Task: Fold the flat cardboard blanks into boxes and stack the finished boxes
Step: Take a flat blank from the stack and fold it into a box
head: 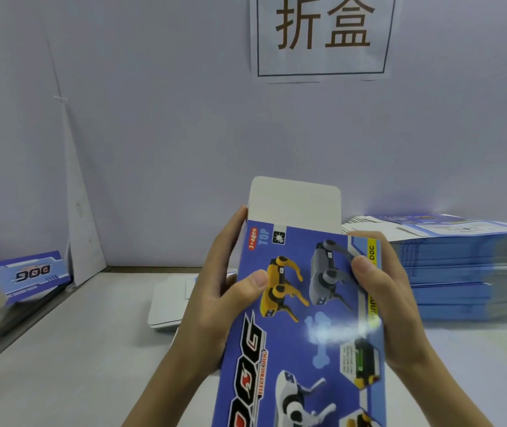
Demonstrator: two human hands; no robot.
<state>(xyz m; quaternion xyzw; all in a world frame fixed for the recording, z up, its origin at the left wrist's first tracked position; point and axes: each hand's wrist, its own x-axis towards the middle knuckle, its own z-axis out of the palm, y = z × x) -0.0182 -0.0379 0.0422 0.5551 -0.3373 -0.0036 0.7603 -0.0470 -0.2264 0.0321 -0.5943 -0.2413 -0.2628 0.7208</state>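
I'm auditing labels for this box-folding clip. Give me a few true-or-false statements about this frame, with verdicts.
1. The left hand and right hand both grip the blue box. True.
2. The box's white top flap is tucked shut. False: it stands up, open.
3. The stack of flat blanks lies on the person's right. True.
4. The wall sign is blank. False: it bears two large dark characters.
5. Another blue piece printed DOG sits at the far left. True.
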